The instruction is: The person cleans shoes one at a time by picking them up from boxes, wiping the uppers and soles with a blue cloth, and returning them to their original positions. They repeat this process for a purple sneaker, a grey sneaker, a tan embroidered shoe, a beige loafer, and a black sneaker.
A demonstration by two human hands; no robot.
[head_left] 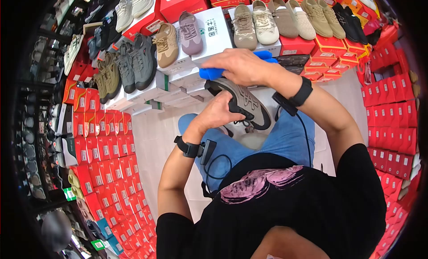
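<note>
Above my lap is a grey shoe [245, 100] with a black sole and dark laces. My left hand [219, 111] grips it at its opening, the fingers partly inside the shoe. A bright blue cloth [211, 74] lies under my right hand [240, 66], whose fingers press it near the heel end of the shoe. More of the blue cloth shows beyond the back of that hand. The palm side of my right hand is hidden.
Ahead, pairs of shoes [244, 27] stand on white boxes [215, 34] and red boxes [296, 45]. Stacked red boxes line the left [107, 165] and the right [390, 98]. Black cables hang from both wrist straps.
</note>
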